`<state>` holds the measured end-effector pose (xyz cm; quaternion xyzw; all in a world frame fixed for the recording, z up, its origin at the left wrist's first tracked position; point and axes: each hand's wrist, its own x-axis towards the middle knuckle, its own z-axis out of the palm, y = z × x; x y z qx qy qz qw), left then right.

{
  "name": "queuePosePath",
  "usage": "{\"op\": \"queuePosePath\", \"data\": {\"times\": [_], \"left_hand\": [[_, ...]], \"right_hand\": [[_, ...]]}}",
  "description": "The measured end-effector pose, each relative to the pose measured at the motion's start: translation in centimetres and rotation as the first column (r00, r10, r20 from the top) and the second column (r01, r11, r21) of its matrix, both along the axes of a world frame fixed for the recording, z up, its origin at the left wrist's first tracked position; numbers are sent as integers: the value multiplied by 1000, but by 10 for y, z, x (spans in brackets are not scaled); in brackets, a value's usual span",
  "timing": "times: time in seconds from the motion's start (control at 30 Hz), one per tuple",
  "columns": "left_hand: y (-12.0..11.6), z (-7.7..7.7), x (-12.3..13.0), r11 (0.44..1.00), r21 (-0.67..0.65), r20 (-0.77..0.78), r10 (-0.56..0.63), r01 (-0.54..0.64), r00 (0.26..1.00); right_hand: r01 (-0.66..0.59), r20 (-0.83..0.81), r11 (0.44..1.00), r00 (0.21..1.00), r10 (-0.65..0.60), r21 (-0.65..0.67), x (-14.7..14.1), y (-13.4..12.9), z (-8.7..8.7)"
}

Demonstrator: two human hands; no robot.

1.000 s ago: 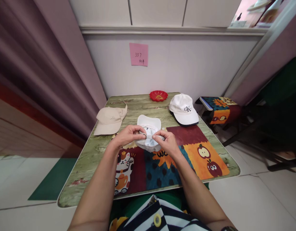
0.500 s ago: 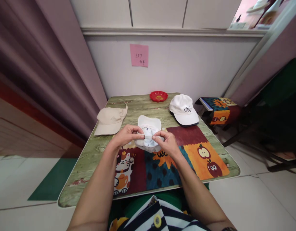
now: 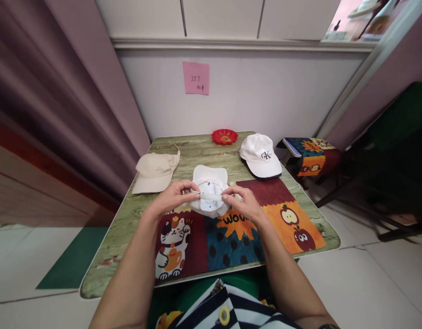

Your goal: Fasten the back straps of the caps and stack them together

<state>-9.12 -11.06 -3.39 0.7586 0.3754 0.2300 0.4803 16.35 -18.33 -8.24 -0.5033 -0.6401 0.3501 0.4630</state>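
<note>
A small white cap (image 3: 211,175) lies upside down in front of me, its brim toward the wall and its pale, dotted inside showing. My left hand (image 3: 178,195) pinches the left end of the cap's back strap. At the strap's right end, my right hand (image 3: 241,201) pinches with thumb and fingertips. The strap stretches flat between both hands. To the left lies a beige cap (image 3: 155,172) with its brim toward me. A white cap with black GK letters (image 3: 263,157) sits at the right, with a dark edge under its brim.
The green wood-patterned table (image 3: 118,242) carries a colourful mat (image 3: 231,246) under my hands. A red scalloped dish (image 3: 224,136) is near the wall, below a pink note (image 3: 196,78). Right of the table stands a small covered surface (image 3: 312,155), with a dark chair beyond it.
My hands have moved slightly apart along the strap, so more of it shows between them. The view has shifted a little.
</note>
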Motion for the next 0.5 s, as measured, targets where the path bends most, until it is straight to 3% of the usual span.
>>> {"op": "queuePosePath", "data": {"times": [0.17, 0.33, 0.43, 0.5], "left_hand": [[2, 4, -3, 998, 42, -62, -45, 47, 997], [3, 2, -5, 996, 87, -40, -32, 35, 999], [2, -3, -9, 998, 47, -15, 39, -39, 999], [3, -9, -17, 984, 16, 34, 175, -175, 984]], "right_hand": [[-16, 64, 999, 998, 18, -38, -7, 2, 0], [12, 154, 999, 988, -18, 41, -10, 4, 1], [5, 130, 996, 991, -17, 93, -4, 4, 1], [26, 57, 994, 998, -32, 103, 6, 5, -1]]}}
